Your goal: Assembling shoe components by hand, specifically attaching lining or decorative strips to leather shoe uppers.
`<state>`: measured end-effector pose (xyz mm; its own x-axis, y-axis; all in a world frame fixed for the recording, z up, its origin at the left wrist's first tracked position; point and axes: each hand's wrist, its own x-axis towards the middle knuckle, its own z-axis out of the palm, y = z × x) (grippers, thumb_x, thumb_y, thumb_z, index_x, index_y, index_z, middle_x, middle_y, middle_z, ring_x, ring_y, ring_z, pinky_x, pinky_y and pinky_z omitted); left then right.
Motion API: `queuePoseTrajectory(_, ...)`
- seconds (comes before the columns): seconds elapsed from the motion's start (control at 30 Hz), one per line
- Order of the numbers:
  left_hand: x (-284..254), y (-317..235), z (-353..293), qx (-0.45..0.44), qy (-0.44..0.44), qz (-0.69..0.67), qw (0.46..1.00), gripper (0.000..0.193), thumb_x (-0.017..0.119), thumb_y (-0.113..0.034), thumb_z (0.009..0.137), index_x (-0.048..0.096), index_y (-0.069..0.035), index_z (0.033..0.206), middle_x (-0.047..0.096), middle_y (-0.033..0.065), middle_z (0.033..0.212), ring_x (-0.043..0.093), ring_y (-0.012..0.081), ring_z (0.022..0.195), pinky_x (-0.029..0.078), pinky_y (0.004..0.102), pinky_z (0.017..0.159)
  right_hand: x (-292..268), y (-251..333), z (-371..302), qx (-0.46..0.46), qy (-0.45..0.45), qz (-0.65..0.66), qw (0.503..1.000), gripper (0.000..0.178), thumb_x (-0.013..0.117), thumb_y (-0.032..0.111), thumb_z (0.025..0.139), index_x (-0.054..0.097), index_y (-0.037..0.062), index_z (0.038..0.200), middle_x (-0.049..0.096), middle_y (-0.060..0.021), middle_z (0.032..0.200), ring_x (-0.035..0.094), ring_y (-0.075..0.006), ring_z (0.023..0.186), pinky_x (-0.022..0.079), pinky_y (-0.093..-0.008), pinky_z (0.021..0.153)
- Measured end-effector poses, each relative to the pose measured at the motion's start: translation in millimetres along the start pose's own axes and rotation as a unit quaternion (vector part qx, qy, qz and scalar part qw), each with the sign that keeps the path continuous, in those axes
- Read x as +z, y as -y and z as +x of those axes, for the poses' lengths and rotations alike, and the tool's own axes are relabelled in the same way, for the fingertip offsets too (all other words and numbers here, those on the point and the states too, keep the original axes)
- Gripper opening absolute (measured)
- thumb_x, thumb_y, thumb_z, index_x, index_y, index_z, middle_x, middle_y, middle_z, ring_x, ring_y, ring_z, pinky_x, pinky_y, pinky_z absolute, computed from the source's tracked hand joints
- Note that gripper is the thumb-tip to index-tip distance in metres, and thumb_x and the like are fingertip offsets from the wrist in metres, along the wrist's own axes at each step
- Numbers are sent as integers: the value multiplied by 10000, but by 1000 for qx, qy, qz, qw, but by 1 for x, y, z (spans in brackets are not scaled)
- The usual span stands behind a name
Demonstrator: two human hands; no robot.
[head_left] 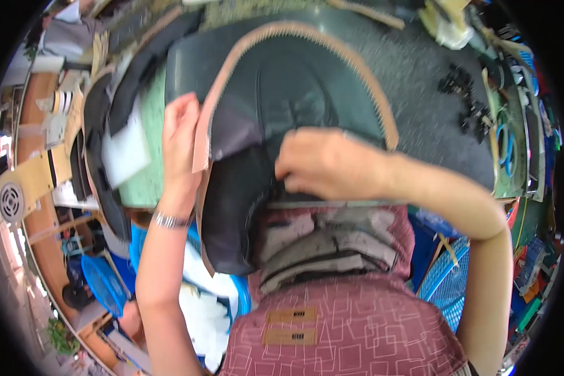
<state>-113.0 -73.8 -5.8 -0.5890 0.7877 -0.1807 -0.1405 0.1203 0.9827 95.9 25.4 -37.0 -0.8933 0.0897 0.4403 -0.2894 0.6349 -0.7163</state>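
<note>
Hands grip a black padded piece (282,106) on the green-topped table (145,182): left hand (182,141) closed on its tan edge; right hand (323,166) apparently pinching, fingertips hidden underneath.

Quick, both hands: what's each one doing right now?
Left hand: closed on the tan serrated edge of the black shoe upper.
Right hand: fingers curled, pressing the same upper's middle; a firm grip cannot be told.

Single view from the camera on my head, facing steeply down and forward, very near my work. My forearms enter from the lower edge; my lap fills the bottom centre. The desk (432,81) curves across the top, its straight edges bent by the fisheye rim.
</note>
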Motion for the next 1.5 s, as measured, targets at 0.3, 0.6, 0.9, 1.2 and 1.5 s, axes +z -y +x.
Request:
queuePoseTrajectory(0.3,-35,-68,-44,104,18,136,985,563,597,-65,848,374,25,1357,514,127,1287,527,194,1137,417,309,971,-61,2,10,83,-63,-1,995,229,649,108,802,598,46,1016,590,-104,911,593,-276,867,492,-365,750)
queuePoseTrajectory(0.6,-359,-157,104,125,-134,351,918,640,594,-143,893,259,-4,1421,353,162,1423,380,267,1293,308,379,1072,-109,-20,-24,222,-116,-246,936,240,648,159,779,585,66,991,599,-113,928,602,-289,872,505,-383,745)
queuePoseTrajectory(0.9,-95,-27,322,201,136,490,837,750,737,-212,712,390,-9,1346,429,194,1359,410,323,1263,335,364,1050,-102,37,-93,443,-165,-500,725,322,659,253,786,517,60,1001,501,-97,937,575,-245,847,518,-345,636)
queuePoseTrajectory(1.2,-3,-74,271,211,72,715,663,503,781,-366,618,611,-46,968,664,189,901,616,381,890,460,475,789,-115,18,-148,375,-242,-389,806,231,644,138,802,559,65,1004,519,-111,937,567,-286,865,497,-380,710)
queuePoseTrajectory(1.5,82,-130,116,194,258,541,777,331,635,-292,811,594,25,896,632,191,801,626,309,749,470,394,663,-122,16,-155,379,-197,-346,836,203,640,60,785,588,57,981,565,-106,919,597,-306,827,504,-375,710)
